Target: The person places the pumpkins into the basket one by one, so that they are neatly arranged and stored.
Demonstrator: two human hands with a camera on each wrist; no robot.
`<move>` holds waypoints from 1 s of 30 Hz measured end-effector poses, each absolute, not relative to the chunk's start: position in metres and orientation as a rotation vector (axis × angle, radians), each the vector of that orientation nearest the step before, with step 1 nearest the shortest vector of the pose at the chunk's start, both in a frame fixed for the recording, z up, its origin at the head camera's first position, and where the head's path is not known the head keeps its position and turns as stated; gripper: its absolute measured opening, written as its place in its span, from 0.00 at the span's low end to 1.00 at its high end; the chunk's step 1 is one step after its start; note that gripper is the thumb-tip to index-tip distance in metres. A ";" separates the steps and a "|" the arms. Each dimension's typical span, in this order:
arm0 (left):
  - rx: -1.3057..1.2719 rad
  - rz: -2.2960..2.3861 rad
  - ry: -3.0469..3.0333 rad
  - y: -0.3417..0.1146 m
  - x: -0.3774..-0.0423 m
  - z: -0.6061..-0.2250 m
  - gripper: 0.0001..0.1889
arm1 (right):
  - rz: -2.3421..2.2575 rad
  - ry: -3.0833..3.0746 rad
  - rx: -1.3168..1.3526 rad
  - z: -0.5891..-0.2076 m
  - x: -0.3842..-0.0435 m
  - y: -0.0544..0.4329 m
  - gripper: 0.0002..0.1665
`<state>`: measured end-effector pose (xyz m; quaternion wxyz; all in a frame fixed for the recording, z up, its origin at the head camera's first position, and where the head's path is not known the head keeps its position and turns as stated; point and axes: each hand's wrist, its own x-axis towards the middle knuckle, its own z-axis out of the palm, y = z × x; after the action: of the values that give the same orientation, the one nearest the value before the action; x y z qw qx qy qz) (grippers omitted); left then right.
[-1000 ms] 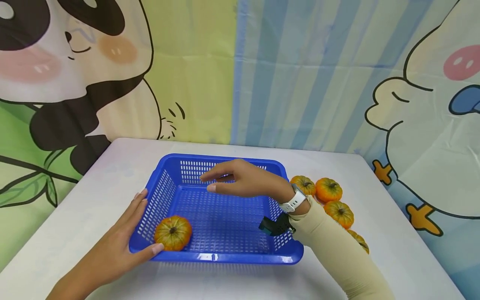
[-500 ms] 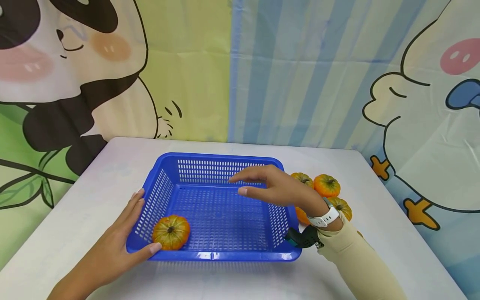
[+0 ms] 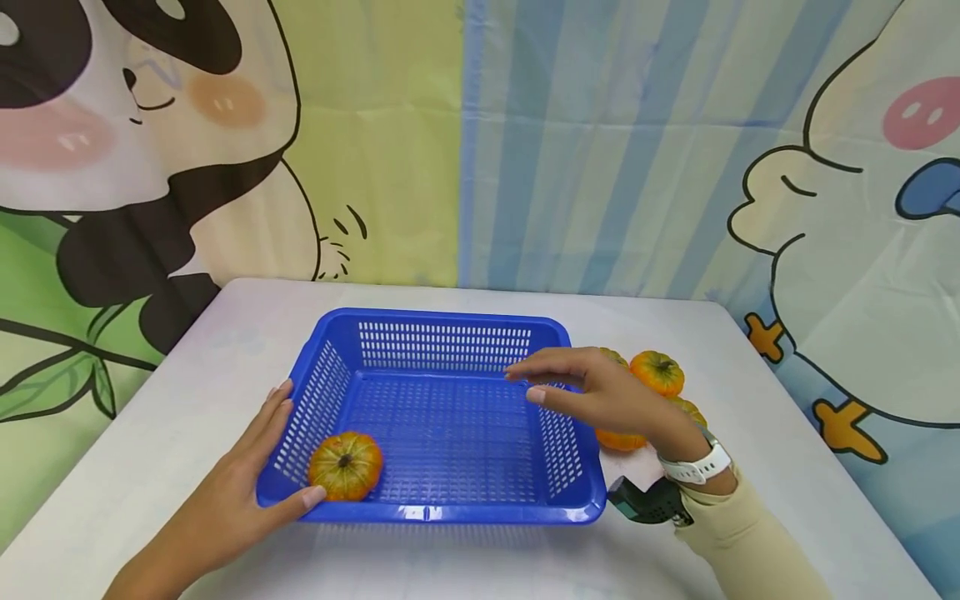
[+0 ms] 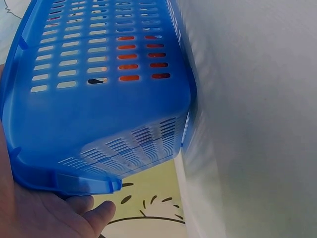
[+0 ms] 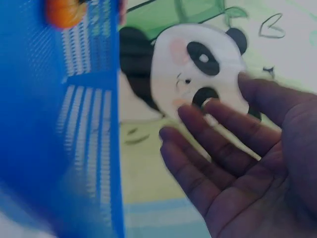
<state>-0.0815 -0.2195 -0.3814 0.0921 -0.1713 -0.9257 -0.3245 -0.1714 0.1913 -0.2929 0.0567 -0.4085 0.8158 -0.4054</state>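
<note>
A blue plastic basket (image 3: 442, 514) with slotted walls stands on the table. One small orange-and-green pumpkin (image 3: 345, 467) sits in its near left corner. My left hand (image 3: 225, 492) holds the basket at that corner, thumb over the rim and fingers along the outer left side; in the left wrist view, fingertips (image 4: 101, 213) show at the rim. Over the basket's right edge hovers my right hand (image 3: 603, 396), fingers loosely bent and apart, with nothing in them. Beyond it several more pumpkins (image 3: 657, 372) lie on the table, partly hidden by the hand and forearm.
The white table (image 3: 180, 375) extends around the basket. Behind it hangs a cartoon-printed cloth (image 3: 375, 142). A white watch (image 3: 697, 467) and a dark strapped device (image 3: 647, 502) are on the right wrist, close to the basket's near right corner.
My right hand has moved rightward, from above the basket's middle to its right edge, nearer the pumpkins outside. My left hand, the basket and the pumpkin inside stay in place.
</note>
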 end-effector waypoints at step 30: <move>-0.472 -0.966 -2.769 -0.218 -0.081 -0.380 0.53 | -1.192 2.938 -0.656 -0.328 -0.120 0.305 0.17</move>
<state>-0.0806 -0.2177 -0.3799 0.0853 -0.1584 -0.9288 -0.3240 -0.1199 0.3053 -0.3278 -0.0480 -0.2023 0.9063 -0.3678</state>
